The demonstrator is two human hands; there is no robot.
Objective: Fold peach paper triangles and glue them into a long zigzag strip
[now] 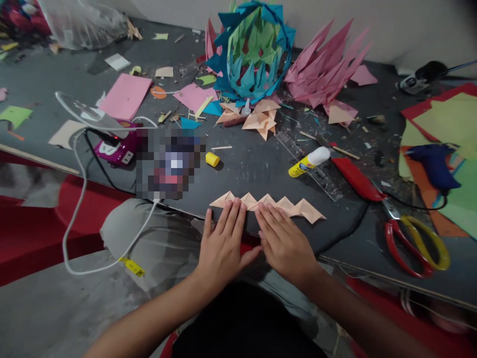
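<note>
A row of several peach folded paper triangles [286,205], joined in a zigzag strip, lies at the near edge of the dark table [253,169]. My left hand [222,243] rests flat with its fingertips pressing on the strip's left part. Beside it, my right hand [282,238] lies flat too, fingertips on the middle of the strip. Neither hand grips anything. The strip's right end sticks out free past my right hand.
A glue stick [308,162] and its yellow cap [212,159] lie behind the strip, with a clear ruler [311,161], a red comb-like tool [356,178] and red-and-yellow scissors [413,238] to the right. Paper sculptures in blue-green [251,52] and pink [324,69] stand at the back.
</note>
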